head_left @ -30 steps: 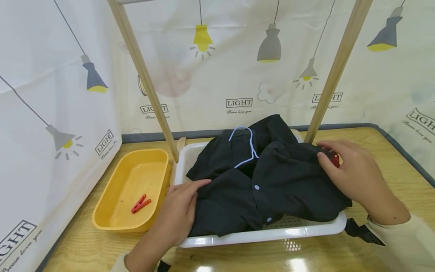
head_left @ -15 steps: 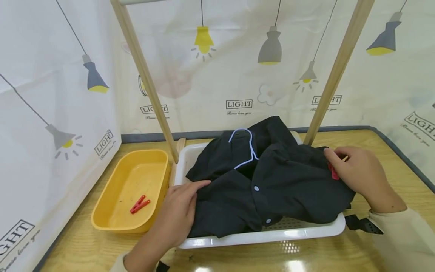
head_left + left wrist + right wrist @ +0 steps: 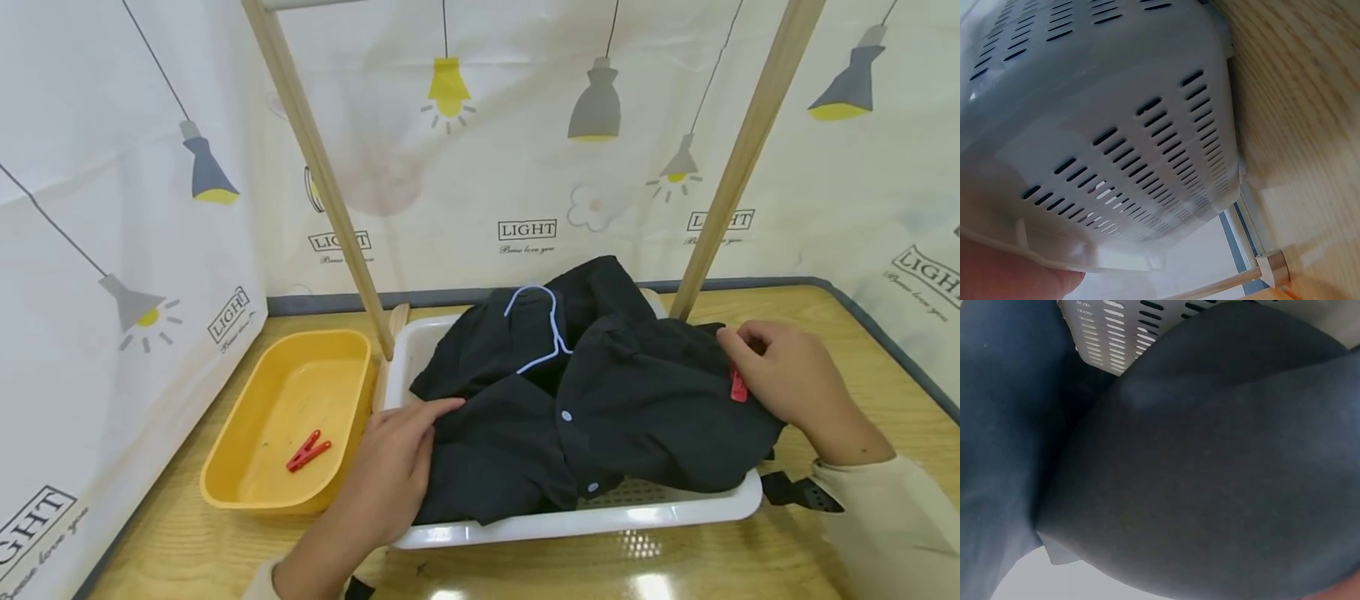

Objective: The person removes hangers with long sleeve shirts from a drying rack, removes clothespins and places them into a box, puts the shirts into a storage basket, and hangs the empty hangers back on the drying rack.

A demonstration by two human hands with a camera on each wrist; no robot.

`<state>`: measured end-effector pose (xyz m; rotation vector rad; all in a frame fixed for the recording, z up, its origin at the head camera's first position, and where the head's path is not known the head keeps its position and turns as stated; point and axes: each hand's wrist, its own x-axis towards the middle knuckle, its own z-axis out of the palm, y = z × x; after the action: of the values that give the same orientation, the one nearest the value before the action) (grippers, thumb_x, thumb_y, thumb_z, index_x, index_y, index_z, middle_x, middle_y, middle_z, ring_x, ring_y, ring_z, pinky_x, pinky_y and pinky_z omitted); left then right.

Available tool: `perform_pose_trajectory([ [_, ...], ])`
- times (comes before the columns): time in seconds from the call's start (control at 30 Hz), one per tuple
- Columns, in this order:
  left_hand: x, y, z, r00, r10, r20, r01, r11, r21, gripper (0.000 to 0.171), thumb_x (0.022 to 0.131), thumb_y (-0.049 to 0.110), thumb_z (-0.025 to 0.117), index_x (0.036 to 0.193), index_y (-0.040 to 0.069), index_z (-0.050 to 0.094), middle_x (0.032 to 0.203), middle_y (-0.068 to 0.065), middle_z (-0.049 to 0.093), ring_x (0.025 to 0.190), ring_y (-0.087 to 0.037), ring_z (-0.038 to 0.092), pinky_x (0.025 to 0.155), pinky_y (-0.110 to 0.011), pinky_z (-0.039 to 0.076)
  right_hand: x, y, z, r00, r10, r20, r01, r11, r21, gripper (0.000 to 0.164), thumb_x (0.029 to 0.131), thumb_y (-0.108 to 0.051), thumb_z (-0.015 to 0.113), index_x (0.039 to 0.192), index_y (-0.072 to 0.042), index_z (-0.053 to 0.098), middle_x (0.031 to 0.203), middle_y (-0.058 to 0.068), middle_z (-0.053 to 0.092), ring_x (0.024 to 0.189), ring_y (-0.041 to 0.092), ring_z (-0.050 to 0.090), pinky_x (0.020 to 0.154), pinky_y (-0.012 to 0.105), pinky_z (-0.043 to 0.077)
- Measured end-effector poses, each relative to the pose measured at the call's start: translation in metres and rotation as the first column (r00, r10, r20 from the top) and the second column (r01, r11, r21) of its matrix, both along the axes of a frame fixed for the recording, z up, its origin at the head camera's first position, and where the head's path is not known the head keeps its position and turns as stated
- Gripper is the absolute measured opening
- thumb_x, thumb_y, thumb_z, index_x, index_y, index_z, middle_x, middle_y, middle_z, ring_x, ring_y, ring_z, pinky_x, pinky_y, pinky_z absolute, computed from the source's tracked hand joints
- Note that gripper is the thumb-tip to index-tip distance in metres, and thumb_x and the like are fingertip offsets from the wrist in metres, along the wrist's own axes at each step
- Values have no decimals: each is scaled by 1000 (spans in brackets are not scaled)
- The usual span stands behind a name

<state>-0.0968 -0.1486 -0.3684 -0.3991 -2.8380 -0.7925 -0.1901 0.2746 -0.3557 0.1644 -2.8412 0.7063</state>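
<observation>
A black shirt (image 3: 660, 408) with pale buttons lies loosely over a white perforated basket (image 3: 570, 527). The hook of a light-coloured hanger (image 3: 556, 321) sticks out through its neck area. My left hand (image 3: 397, 462) rests on the basket's left side, fingers lying straight over the shirt's edge. In the left wrist view a finger (image 3: 1016, 275) shows right at the basket rim. On the right, my right hand (image 3: 787, 371) pinches the shirt's edge between thumb and fingers. A red clothespin (image 3: 738, 385) shows beside the thumb, against the fabric; its far end is hidden by the hand.
A yellow tray (image 3: 225, 483) with another red clothespin (image 3: 308, 452) stands left of the basket on the wooden table (image 3: 480, 575). Two wooden posts (image 3: 322, 187) rise behind the basket's sides. A printed cloth backdrop (image 3: 525, 158) encloses the back and sides.
My right hand has turned and shifted slightly right, drawing the shirt's edge a little with it. The red clothespin now shows lower, below the thumb. My left hand has stayed in place.
</observation>
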Motion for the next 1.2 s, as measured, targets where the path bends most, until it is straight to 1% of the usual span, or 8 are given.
perform_pose_trajectory([
  [0.27,-1,0,1,1000,-9,-10,9,1000,4,42,98,3,59,131,28,63,126,7,69,115,-14,63,106,-38,42,-3,2,2,993,-3,117,0,1000,23,50,105,-48,39,76,-10,52,64,5,47,57,21,43,51,32,32],
  [0.4,-1,0,1,1000,-10,-5,10,1000,0,42,98,3,59,131,28,63,126,6,69,115,-15,63,106,-38,42,-4,3,2,993,9,119,-15,998,56,52,104,-49,39,72,-12,57,72,7,57,67,26,54,57,32,36],
  [0.53,-2,0,1,1000,-5,-7,5,1000,-3,42,97,3,60,131,28,63,126,6,69,114,-15,63,106,-39,42,-4,4,2,996,-12,84,11,1000,15,57,104,-50,37,87,-8,71,88,18,70,86,39,65,65,38,45],
  [0.6,-2,0,0,1000,-3,-4,3,1000,0,42,97,3,60,131,29,63,126,7,69,114,-15,63,106,-39,42,-4,5,1,998,-28,60,29,999,-24,60,105,-50,37,85,-5,71,81,19,69,83,40,65,63,38,45],
  [0.8,-2,0,-1,1000,-10,-8,10,1000,1,41,98,3,59,130,29,64,125,7,69,114,-13,64,105,-38,42,-4,6,-1,1000,-30,2,30,994,-102,56,104,-44,45,81,-2,74,77,21,71,80,38,65,61,30,42],
  [0.9,-2,0,-2,999,-20,-28,20,1000,-1,41,98,2,58,130,28,63,125,7,69,115,-12,64,105,-38,43,-3,5,0,999,-41,-5,40,990,-135,52,102,-44,50,88,-3,78,81,18,75,78,22,68,61,27,46],
  [1.03,-2,0,-2,999,-21,-27,21,1000,6,41,97,2,58,130,27,64,125,7,69,115,-12,64,105,-39,42,0,4,0,999,-48,-11,45,986,-158,53,100,-46,55,67,-8,69,53,-1,60,60,-2,51,52,25,42],
  [1.2,-1,0,-2,1000,-11,-13,11,1000,6,41,97,3,59,130,28,64,125,8,69,114,-12,64,106,-38,42,1,0,-3,996,-72,-61,60,981,-183,57,99,-47,57,56,-9,54,45,-6,37,47,12,42,43,32,30],
])
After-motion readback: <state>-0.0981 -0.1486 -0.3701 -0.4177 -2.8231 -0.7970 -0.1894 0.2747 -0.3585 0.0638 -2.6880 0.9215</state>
